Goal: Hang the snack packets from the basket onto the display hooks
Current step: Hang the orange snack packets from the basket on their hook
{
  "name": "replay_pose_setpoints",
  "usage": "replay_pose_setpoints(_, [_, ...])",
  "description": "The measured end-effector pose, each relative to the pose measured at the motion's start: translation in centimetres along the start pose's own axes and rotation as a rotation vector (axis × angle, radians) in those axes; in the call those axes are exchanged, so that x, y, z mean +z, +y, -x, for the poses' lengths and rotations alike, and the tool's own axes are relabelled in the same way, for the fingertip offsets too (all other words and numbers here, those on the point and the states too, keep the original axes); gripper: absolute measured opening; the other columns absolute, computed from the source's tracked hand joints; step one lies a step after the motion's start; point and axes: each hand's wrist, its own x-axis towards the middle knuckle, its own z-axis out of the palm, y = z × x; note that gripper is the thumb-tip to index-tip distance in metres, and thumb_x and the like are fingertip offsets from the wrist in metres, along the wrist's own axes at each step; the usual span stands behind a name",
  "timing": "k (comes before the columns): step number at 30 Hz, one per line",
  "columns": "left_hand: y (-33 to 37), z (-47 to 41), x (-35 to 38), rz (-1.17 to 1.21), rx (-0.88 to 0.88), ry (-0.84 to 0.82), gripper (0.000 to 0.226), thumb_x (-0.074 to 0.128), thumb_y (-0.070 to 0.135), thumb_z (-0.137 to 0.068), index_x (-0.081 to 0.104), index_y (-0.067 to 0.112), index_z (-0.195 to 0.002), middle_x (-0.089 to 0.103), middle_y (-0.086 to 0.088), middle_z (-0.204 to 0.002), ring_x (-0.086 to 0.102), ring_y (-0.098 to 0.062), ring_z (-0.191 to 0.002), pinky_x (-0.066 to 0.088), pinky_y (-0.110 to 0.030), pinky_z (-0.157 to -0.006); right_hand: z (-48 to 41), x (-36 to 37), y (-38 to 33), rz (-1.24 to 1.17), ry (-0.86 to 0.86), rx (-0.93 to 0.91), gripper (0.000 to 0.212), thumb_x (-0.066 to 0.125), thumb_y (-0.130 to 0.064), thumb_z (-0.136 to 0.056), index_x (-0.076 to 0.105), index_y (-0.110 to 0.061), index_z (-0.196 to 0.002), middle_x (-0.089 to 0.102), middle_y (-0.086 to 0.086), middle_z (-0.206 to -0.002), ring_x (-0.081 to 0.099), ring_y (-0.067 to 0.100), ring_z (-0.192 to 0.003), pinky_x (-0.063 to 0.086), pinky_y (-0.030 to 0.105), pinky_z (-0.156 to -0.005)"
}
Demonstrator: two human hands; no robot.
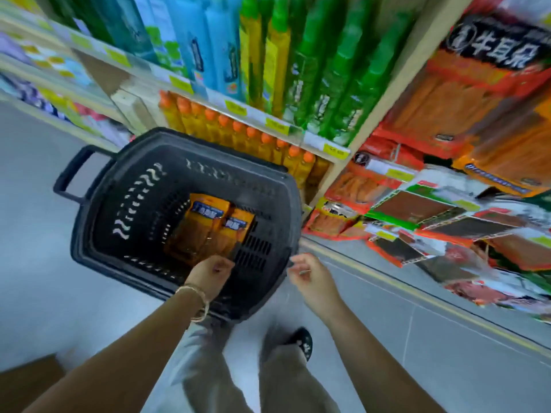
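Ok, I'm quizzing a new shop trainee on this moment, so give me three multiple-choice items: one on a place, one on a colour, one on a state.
1. Where do the orange packets lie?
A) on the floor
B) inside the black basket
C) on a bottle shelf

2. What colour are the caps of the yellow bottles behind the basket?
A) white
B) orange
C) blue

3. What is the right hand doing?
A) gripping the basket handle
B) holding a packet
C) holding nothing, beside the basket rim

Answers:
1 B: the packets rest on the basket's bottom.
2 B: a row of orange caps shows beyond the basket's far rim.
3 C: its loosely curled fingers hold nothing, just outside the rim.
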Motion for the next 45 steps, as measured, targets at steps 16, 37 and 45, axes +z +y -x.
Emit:
replay_pose_setpoints(16, [-12.8,-22.4,-11.0,-0.151,-0.176,-0.186,0.022,0.050,0.022,-0.093,0.064,0.017,-0.109,0.065,-0.013,-0.110,0.059,-0.030,-0.103,0.045,-0.028,-0.081,-19.4,25.3,1.1,0.081,-0.156,0.289,0.023,0.057,-0.028,-0.094,0.057,-0.021,-0.116,0.057,-0.013,-0.092,0.060,0.012,-0.090,0.041,0.022,-0.070])
replay_pose_setpoints(37, [-16.2,-28.3,-8.9,-0.013,-0.161,-0.221,0.015,0.053,0.028,-0.088,0.061,0.026,-0.076,0.067,-0.005,-0.090,0.063,-0.021,-0.084,0.050,-0.030,-0.083,-27.5,33.0,7.5,-0.377,0.337,0.512,0.027,0.060,-0.027,-0.092,0.059,-0.011,-0.113,0.064,0.001,-0.098,0.060,0.020,-0.087,0.047,0.032,-0.078])
replay_pose_setpoints(45, [-16.2,-28.4,-9.2,0.140,-0.205,-0.124,0.015,0.059,0.033,-0.085,0.062,0.021,-0.076,0.062,0.003,-0.078,0.059,-0.015,-0.077,0.046,-0.028,-0.074,-24.1,27.7,7.2,-0.642,0.225,0.587,0.002,0.059,-0.021,-0.093,0.058,-0.020,-0.093,0.064,0.003,-0.096,0.065,0.015,-0.075,0.050,0.026,-0.066])
